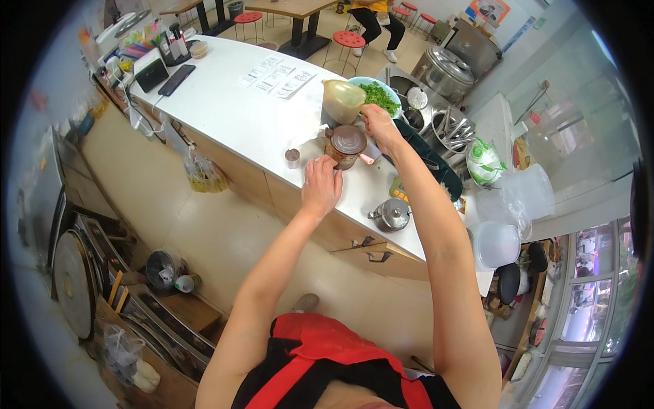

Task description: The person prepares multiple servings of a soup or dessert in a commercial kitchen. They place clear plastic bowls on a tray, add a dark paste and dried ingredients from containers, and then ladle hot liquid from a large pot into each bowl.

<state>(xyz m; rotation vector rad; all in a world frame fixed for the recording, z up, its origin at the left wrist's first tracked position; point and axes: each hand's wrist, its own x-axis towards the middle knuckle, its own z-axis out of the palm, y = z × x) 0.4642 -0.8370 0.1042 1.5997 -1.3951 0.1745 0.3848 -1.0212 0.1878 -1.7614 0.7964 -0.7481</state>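
Observation:
My right hand (pixel 379 127) is closed at the right side of a pale yellow translucent container (pixel 343 95), seemingly at its handle. This container stands beside a light blue bowl of chopped green leaves (pixel 379 98). Just in front is a brown lidded jar (pixel 346 145) with a stained side. My left hand (pixel 322 185) lies flat at the counter's near edge, fingertips by the jar's lower left. Whether they touch the jar I cannot tell. A small metal cup (pixel 292 158) stands left of that hand. A lidded metal pot (pixel 392 214) is at the near right.
The white counter (pixel 219 102) also holds paper slips (pixel 276 76), a phone (pixel 177 80) and a dark green tray (pixel 429 158). A metal pot of utensils (pixel 452 128) and clear plastic tubs (pixel 495 245) stand to the right. Beyond the counter, a person (pixel 378 20) sits near red stools (pixel 349 39).

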